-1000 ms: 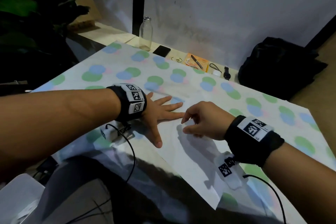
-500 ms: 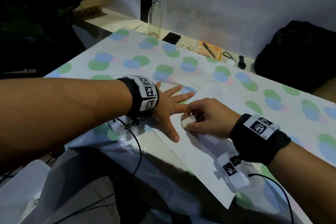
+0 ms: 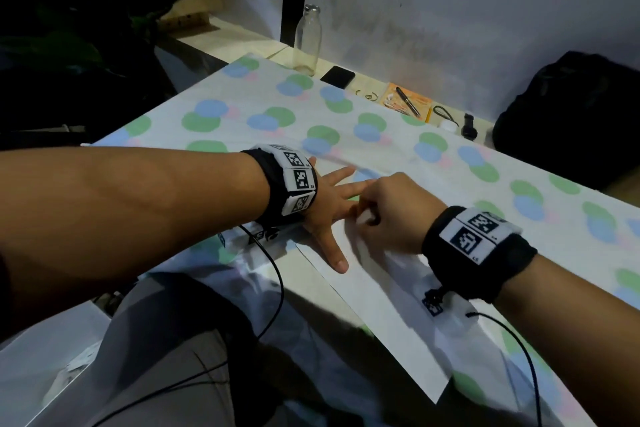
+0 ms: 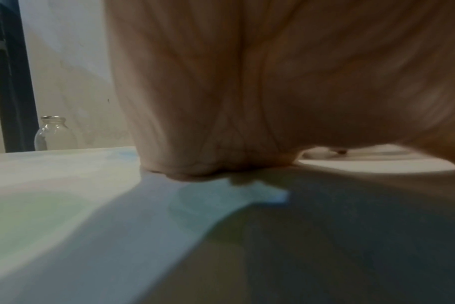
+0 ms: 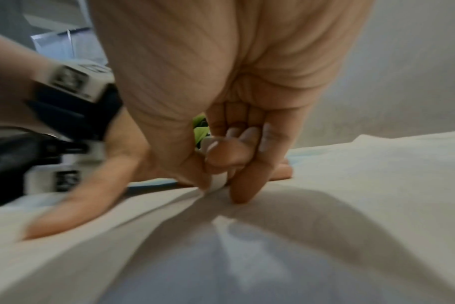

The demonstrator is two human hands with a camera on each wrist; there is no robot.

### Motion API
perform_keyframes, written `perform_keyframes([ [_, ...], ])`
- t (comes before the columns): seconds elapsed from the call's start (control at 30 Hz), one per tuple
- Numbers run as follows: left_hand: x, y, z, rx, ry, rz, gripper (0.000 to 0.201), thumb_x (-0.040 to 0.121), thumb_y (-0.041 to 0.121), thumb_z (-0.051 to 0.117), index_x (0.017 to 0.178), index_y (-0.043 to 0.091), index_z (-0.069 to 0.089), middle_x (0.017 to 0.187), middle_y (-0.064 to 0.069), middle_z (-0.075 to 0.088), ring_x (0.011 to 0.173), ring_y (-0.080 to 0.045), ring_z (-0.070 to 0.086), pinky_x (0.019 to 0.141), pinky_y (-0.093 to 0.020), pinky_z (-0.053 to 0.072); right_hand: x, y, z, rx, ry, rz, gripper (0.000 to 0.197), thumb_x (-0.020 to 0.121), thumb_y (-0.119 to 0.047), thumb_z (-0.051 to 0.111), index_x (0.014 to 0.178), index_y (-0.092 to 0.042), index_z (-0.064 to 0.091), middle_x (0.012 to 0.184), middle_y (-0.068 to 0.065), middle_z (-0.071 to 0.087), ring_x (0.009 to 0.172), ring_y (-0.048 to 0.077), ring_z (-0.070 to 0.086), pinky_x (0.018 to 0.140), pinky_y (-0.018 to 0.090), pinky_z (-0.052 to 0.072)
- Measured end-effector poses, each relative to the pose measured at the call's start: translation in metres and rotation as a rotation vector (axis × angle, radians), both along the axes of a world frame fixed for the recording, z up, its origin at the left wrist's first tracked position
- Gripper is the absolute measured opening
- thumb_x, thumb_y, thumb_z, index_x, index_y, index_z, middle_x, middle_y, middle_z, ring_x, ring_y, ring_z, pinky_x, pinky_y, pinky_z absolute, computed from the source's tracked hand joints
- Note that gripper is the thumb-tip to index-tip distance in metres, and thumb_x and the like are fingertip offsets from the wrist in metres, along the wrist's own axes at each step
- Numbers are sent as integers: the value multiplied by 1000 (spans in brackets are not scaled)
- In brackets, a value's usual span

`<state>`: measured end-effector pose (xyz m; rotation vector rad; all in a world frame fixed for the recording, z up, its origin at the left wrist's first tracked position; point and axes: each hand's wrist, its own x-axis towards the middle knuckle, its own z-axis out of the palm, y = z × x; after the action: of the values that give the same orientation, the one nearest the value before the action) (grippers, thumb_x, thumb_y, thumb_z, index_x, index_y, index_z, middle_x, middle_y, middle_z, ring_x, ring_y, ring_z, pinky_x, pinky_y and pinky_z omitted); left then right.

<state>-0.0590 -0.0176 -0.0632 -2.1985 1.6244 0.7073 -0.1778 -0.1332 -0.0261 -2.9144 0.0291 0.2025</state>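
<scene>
A wide sheet of matte paper printed with soft blue, green and pink round blobs (image 3: pixel 242 104) covers the tabletop from its left corner onward. Behind it on the pale ledge stands a clear glass bottle with a narrow neck (image 3: pixel 307 42), empty and upright, and just beside that lies a flat black rectangular phone (image 3: pixel 337 76).

The left hand (image 3: pixel 329 204) lies palm down, fingers straight and spread. Its thumb is stretched along the near left edge of a plain white smooth paper sheet (image 3: pixel 381 288). The left wrist view shows the heel of the palm (image 4: pixel 247 102) pressed flat against the paper. A black fabric wristband with square black-and-white coded tags (image 3: pixel 287 184) wraps this wrist, and a thin black cable (image 3: pixel 277 288) hangs from it.

The white sheet lies on top of the spotted paper as a long straight-edged panel, running from the hands towards the viewer.

The right hand (image 3: pixel 391 215) is curled, touching the left index finger. In the right wrist view its thumb (image 5: pixel 221 156) and bent fingers pinch a small white strip (image 5: pixel 218 181) at the sheet's edge, while one fingertip presses down into the paper. Whether the strip is part of the sheet cannot be told.

Further right on the ledge sits an orange flat packet with a black pen across it (image 3: pixel 408 100), then a crumpled black soft bag (image 3: pixel 571 114).
</scene>
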Motion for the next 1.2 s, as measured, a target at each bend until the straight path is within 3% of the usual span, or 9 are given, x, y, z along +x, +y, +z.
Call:
perform_keyframes([
  [0.17, 0, 1, 2, -20, 24, 11, 119, 62, 85, 70, 153, 60, -2, 158, 21, -38, 148, -26, -37, 109, -80, -11, -10, 18, 4, 66, 73, 106, 25, 82, -24, 70, 60, -25, 57, 53, -10, 53, 51, 3, 53, 48, 19, 37],
  [0.27, 0, 1, -1, -40, 17, 2, 121, 61, 87, 69, 151, 61, -7, 158, 21, -38, 148, -27, -35, 108, -81, -10, -8, 13, 4, 8, 104, 106, 20, 80, -25, 70, 63, -18, 64, 54, -5, 56, 49, 8, 51, 52, 26, 44],
  [0.37, 1, -1, -5, -39, -6, 0, 125, 62, 90, 64, 153, 56, -15, 159, 22, -36, 149, -28, -34, 107, -82, -10, 8, -10, 4, -61, 33, -75, 14, 78, -26, 69, 70, -14, 69, 62, -1, 63, 60, 17, 60, 56, 31, 50],
  [0.5, 2, 0, -5, -51, 17, 1, 123, 60, 89, 67, 151, 61, -11, 158, 22, -38, 149, -28, -35, 107, -82, -10, -6, 6, 6, -12, 137, 67, 9, 80, -25, 72, 79, -16, 73, 58, -14, 55, 56, 3, 52, 53, 16, 41],
  [0.7, 1, -2, -4, -19, -9, 0, 127, 62, 91, 62, 153, 53, -17, 157, 22, -40, 148, -27, -36, 108, -81, -9, 7, -11, 3, -56, 27, -131, 15, 76, -28, 71, 71, -13, 71, 65, 1, 65, 63, 19, 62, 56, 28, 49],
  [0.83, 3, 0, -6, -22, 10, 0, 120, 60, 92, 64, 153, 58, -2, 160, 22, -35, 147, -26, -38, 107, -82, -9, -3, 11, 3, -31, 139, 35, 11, 78, -23, 70, 72, -14, 72, 60, -10, 58, 58, 6, 54, 53, 23, 45],
  [0.97, 0, -1, -3, -23, -9, 11, 130, 62, 90, 64, 154, 49, -20, 158, 22, -39, 149, -27, -34, 109, -81, -9, 10, -11, 0, -60, 0, -189, 16, 75, -26, 68, 66, -14, 66, 64, 1, 62, 63, 20, 60, 53, 25, 42],
  [1.13, 0, 1, -2, -32, 12, 20, 125, 62, 89, 66, 153, 56, -12, 158, 21, -38, 148, -27, -35, 109, -80, -11, -9, 9, -3, 19, 110, -17, 10, 77, -22, 66, 73, -16, 74, 66, -7, 65, 58, 4, 55, 56, 22, 47],
  [1.2, 0, 0, -4, -33, 8, 20, 128, 61, 90, 65, 152, 54, -18, 158, 21, -38, 149, -27, -34, 108, -81, -9, -1, 1, -2, -22, 88, -102, 12, 76, -24, 67, 74, -15, 74, 70, -2, 68, 63, 12, 59, 58, 25, 49],
])
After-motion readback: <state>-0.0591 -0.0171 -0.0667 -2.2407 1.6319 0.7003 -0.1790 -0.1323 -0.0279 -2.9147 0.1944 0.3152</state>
